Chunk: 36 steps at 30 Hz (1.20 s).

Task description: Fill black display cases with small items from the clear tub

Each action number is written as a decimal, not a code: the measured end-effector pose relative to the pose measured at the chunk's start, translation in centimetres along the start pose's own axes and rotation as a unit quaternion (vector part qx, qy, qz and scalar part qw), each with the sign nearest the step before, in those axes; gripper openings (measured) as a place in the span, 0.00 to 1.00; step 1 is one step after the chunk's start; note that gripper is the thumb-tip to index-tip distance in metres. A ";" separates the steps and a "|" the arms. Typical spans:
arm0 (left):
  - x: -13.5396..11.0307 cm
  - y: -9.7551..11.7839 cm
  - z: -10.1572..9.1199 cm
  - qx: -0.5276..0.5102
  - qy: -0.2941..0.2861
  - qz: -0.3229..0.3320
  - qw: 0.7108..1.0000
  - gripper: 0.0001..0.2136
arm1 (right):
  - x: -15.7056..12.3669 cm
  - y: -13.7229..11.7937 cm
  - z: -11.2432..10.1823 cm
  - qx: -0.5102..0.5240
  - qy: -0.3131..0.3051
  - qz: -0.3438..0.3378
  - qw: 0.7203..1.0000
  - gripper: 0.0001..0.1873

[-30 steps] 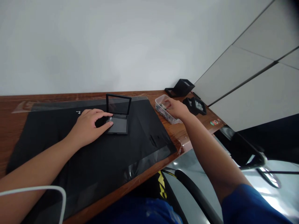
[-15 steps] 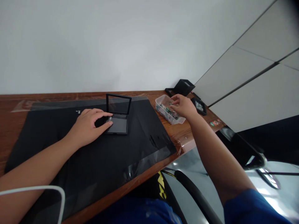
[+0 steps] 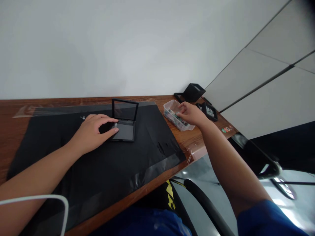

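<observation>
A small black hinged case (image 3: 126, 130) stands open on the black mat (image 3: 103, 164), its clear lid upright. My left hand (image 3: 94, 132) rests on the mat at the case's left edge, thumb and forefinger closed on its left side. My right hand (image 3: 192, 114) reaches into a clear plastic tub (image 3: 169, 109) of small mixed parts at the desk's far right, fingers curled and pinched among the parts. What they hold is too small to make out.
The wooden desk (image 3: 10, 131) runs along a white wall. More black cases (image 3: 193, 91) sit at the far right corner, one open one (image 3: 210, 112) beside my right hand. A chair arm (image 3: 204, 203) and a white cable (image 3: 49, 200) lie below the desk edge.
My right hand lifted slightly out of the tub, then dipped back into it. My left hand stays at the case.
</observation>
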<state>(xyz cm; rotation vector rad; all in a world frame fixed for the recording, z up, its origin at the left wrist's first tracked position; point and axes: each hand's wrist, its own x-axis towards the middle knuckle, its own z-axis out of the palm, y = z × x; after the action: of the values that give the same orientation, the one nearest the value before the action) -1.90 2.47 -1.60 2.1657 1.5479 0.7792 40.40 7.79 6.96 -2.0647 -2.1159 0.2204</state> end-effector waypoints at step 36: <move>0.0 0.1 0.3 0.008 0.013 0.011 1.000 0.23 | 0.5 -0.6 -2.8 0.058 0.020 0.041 0.997 0.14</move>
<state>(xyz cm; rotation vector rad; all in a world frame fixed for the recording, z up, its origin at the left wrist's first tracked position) -1.63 2.41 -1.81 2.1956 1.5518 0.8076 40.48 8.19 9.87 -2.0735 -1.9492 0.3033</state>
